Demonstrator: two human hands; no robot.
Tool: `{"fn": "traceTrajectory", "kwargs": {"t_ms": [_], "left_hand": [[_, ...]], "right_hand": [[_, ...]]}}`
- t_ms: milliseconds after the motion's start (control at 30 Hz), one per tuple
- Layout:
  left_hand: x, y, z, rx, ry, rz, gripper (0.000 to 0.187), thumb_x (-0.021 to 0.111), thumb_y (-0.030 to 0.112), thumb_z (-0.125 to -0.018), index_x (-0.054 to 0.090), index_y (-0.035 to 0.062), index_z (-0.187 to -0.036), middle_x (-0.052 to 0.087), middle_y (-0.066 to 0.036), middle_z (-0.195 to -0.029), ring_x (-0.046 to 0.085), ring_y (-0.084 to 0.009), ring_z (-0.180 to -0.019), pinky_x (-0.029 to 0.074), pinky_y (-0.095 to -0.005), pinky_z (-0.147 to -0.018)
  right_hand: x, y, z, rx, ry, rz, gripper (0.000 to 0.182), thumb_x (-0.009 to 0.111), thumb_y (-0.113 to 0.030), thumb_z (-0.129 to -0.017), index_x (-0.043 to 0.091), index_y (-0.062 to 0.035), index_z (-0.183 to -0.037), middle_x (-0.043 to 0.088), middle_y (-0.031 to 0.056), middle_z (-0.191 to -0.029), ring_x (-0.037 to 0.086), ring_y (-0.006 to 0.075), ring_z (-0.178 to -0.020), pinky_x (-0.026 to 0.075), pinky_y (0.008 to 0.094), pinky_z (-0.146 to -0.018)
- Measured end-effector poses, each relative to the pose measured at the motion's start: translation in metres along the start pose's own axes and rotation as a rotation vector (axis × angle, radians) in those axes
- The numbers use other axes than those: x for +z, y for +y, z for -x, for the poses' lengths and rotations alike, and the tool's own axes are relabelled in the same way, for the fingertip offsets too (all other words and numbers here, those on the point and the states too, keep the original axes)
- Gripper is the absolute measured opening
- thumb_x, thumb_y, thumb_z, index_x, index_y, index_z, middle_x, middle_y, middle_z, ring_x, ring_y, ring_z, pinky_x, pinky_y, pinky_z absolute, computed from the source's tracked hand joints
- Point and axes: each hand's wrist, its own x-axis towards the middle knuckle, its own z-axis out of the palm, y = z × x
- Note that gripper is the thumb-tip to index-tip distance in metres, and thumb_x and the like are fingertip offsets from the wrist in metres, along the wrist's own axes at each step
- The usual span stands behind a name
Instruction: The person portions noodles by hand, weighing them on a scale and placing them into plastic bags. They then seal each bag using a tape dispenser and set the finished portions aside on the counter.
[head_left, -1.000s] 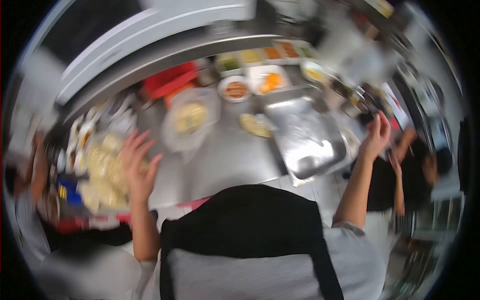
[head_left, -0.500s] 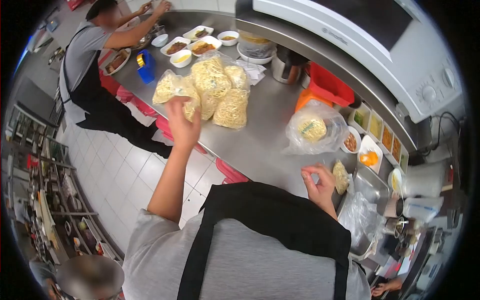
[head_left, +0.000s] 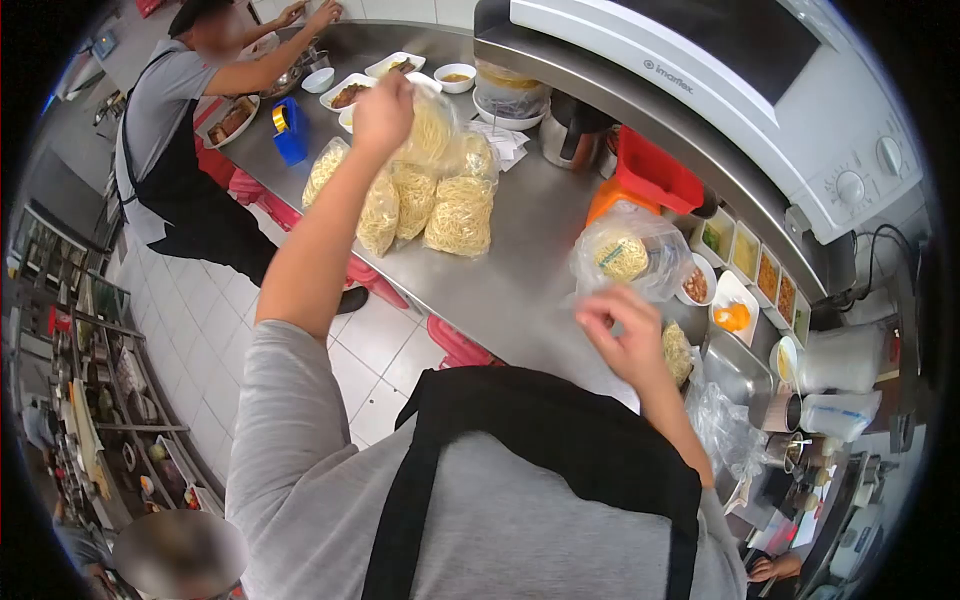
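Observation:
My left hand [head_left: 384, 115] is closed on the top of a bag of noodles [head_left: 428, 135], above several more clear bags of noodles [head_left: 460, 215] on the steel counter [head_left: 530, 250]. That bag looks blurred and lifted at its top. Over the counter's front part, my right hand [head_left: 622, 330] has its fingers bent, with thumb and forefinger close together; whether it holds anything is unclear. Just beyond it lies an open plastic bag [head_left: 655, 262] with a noodle bundle [head_left: 622, 258]. A small noodle bag [head_left: 677, 353] sits right of that hand.
At the back left stand white bowls [head_left: 455, 77] and a blue tape dispenser [head_left: 290, 135]. A red tray [head_left: 660, 170], a row of topping containers [head_left: 745, 250] and a metal pan [head_left: 738, 365] are on the right. A co-worker [head_left: 180, 110] works at the far left.
My left hand has moved up and back from the front of the pile and now grips a bag. My right hand has moved forward and slightly left.

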Motion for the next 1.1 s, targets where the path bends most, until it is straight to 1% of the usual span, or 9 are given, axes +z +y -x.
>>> {"fn": "traceTrajectory", "kwargs": {"t_ms": [167, 267, 400, 500, 600, 700, 900, 967, 1100], "left_hand": [[-0.058, 0.063, -0.005, -0.352, -0.201, 0.788, 0.011, 0.053, 0.012, -0.088, 0.052, 0.0031, -0.095, 0.053, -0.002, -0.063, 0.052, -0.0129, -0.054, 0.042, -0.0264, -0.050], [-0.057, 0.102, 0.034, -0.539, -0.268, 1.072, 0.015, 0.053, 0.008, -0.087, 0.049, 0.0036, -0.101, 0.050, -0.001, -0.062, 0.049, -0.0109, -0.052, 0.041, -0.0251, -0.049], [-0.041, 0.095, 0.113, -0.608, -0.470, 1.073, 0.025, 0.052, 0.003, -0.082, 0.052, 0.0063, -0.106, 0.055, -0.004, -0.062, 0.053, -0.0135, -0.051, 0.043, -0.0246, -0.049], [-0.042, 0.068, 0.141, -0.187, -0.757, 0.698, 0.040, 0.056, 0.000, -0.076, 0.055, 0.0147, -0.113, 0.060, -0.007, -0.079, 0.059, -0.0178, -0.073, 0.047, -0.0293, -0.062], [-0.058, 0.082, 0.132, 0.491, -0.607, 0.644, 0.044, 0.061, 0.000, -0.069, 0.063, 0.0206, -0.108, 0.058, -0.007, -0.103, 0.053, -0.0208, -0.101, 0.044, -0.0358, -0.079], [-0.069, 0.091, 0.116, 0.748, -0.655, 0.129, 0.031, 0.065, 0.006, -0.069, 0.070, 0.0199, -0.096, 0.051, -0.007, -0.119, 0.042, -0.0218, -0.116, 0.038, -0.0394, -0.087], [-0.116, 0.121, 0.104, 0.871, -0.821, -0.178, 0.020, 0.068, 0.022, -0.075, 0.068, 0.0182, -0.094, 0.059, -0.003, -0.105, 0.052, -0.0188, -0.104, 0.039, -0.0391, -0.086], [-0.126, 0.126, 0.126, 0.912, -0.503, 0.113, 0.020, 0.067, 0.023, -0.077, 0.068, 0.0174, -0.096, 0.062, 0.002, -0.091, 0.055, -0.0159, -0.092, 0.038, -0.0390, -0.082], [-0.083, 0.084, 0.131, 0.842, -0.543, -0.015, 0.019, 0.064, 0.028, -0.077, 0.068, 0.0167, -0.092, 0.060, 0.005, -0.084, 0.053, -0.0141, -0.084, 0.038, -0.0365, -0.079]], "right_hand": [[0.003, -0.060, -0.083, -0.200, 0.065, 0.079, 0.042, 0.071, -0.017, -0.075, 0.061, -0.0137, -0.116, 0.058, 0.0095, -0.115, 0.061, 0.0247, -0.081, 0.049, 0.0332, -0.063], [0.025, -0.054, -0.110, -0.215, 0.049, 0.304, 0.037, 0.070, -0.019, -0.076, 0.063, -0.0132, -0.112, 0.059, 0.0069, -0.114, 0.059, 0.0229, -0.080, 0.047, 0.0321, -0.065], [0.030, 0.000, -0.112, 0.085, -0.377, 0.247, 0.019, 0.067, -0.020, -0.080, 0.067, -0.0096, -0.096, 0.061, 0.0078, -0.103, 0.057, 0.0228, -0.081, 0.045, 0.0331, -0.071], [0.032, 0.038, -0.092, -0.129, -0.516, 0.028, 0.012, 0.065, -0.019, -0.082, 0.066, -0.0080, -0.086, 0.060, 0.0073, -0.089, 0.056, 0.0229, -0.084, 0.044, 0.0327, -0.075], [0.020, 0.010, -0.083, -0.275, -0.504, 0.052, 0.009, 0.067, -0.014, -0.078, 0.067, -0.0100, -0.087, 0.050, 0.0061, -0.088, 0.051, 0.0226, -0.088, 0.042, 0.0330, -0.078], [-0.003, -0.019, -0.072, -0.317, -0.507, 0.160, 0.008, 0.067, -0.015, -0.077, 0.066, -0.0110, -0.084, 0.049, 0.0055, -0.090, 0.049, 0.0250, -0.092, 0.042, 0.0341, -0.080], [-0.038, -0.023, -0.040, -0.230, -0.194, 0.455, 0.010, 0.068, -0.016, -0.075, 0.065, -0.0113, -0.082, 0.051, 0.0046, -0.093, 0.049, 0.0261, -0.094, 0.040, 0.0377, -0.080], [-0.027, -0.035, -0.033, -0.274, -0.111, 0.473, 0.010, 0.069, -0.017, -0.074, 0.065, -0.0114, -0.082, 0.052, 0.0043, -0.094, 0.050, 0.0262, -0.094, 0.039, 0.0385, -0.080], [0.001, 0.015, -0.013, -0.246, -0.081, 0.591, 0.012, 0.070, -0.020, -0.072, 0.064, -0.0122, -0.078, 0.054, 0.0046, -0.090, 0.051, 0.0263, -0.092, 0.038, 0.0389, -0.080]]}}
